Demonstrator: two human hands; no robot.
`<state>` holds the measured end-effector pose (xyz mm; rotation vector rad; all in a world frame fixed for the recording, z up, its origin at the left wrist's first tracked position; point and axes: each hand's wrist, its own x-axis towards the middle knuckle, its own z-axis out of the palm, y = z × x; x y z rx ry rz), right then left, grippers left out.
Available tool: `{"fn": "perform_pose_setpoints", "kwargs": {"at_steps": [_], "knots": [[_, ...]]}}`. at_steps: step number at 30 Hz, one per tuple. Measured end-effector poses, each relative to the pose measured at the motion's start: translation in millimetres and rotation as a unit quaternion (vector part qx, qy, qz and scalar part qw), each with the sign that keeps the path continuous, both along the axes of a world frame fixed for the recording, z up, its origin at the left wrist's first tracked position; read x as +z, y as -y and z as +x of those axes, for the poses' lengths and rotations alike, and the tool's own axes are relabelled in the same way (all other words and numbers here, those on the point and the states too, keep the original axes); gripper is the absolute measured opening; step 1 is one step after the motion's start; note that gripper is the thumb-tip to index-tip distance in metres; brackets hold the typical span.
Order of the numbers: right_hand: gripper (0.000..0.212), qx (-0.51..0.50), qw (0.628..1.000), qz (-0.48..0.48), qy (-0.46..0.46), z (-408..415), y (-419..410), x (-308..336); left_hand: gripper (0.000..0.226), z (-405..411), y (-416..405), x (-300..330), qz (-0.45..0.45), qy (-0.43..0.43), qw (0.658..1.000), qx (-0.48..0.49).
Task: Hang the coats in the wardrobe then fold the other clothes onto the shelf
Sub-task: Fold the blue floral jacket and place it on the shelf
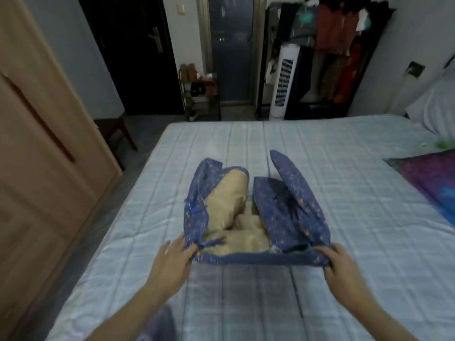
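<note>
Blue padded jacket [290,207] lies on bed [344,156], long axis running away from person. Left hand [172,259] and right hand [342,264] pinch near edge's two corners, equally close; likely folds fwd next.

Blue patterned garment [290,212], tan lining exposed, lying partly folded on bed

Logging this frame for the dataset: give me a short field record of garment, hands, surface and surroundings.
garment: blue patterned jacket with tan lining, lying open on the bed
left hand: grips the jacket's near left corner
right hand: grips the near right corner
surface: bed with pale checked cover
left of bed: wooden wardrobe, doors closed
far wall: clothes rack, white tower fan
</note>
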<state>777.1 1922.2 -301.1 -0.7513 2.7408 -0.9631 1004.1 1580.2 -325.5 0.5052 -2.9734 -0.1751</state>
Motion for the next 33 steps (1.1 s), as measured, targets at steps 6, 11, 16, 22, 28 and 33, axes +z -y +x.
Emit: {"fn": "perform_pose_setpoints", "kwargs": {"at_steps": [6,11,16,22,28,33], "knots": [[0.032,-0.054,0.975,0.174,0.125,116.1,-80.9,-178.0,0.059,132.6,-85.6,-179.0,0.097,0.253,0.962,-0.014],[0.044,-0.121,0.941,0.278,0.152,178.5,-102.6,-232.8,0.035,158.5,-127.6,-213.0,0.050,0.200,0.978,-0.029],[0.054,-0.068,0.967,0.239,-0.061,208.6,-65.8,-223.7,0.022,155.9,-139.2,-215.4,0.076,0.098,0.992,0.022],[0.049,0.006,0.974,0.227,0.010,196.5,-37.7,-256.9,0.020,143.4,-149.9,-214.9,0.214,-0.008,0.968,0.129],[0.018,0.001,0.948,0.303,0.096,174.4,-30.9,-246.8,0.035,141.0,-156.8,-221.5,0.174,0.153,0.970,0.076],[0.014,-0.030,0.950,0.281,0.135,194.8,-50.5,-240.4,0.021,145.1,-163.1,-216.2,0.180,0.168,0.965,0.085]]}}
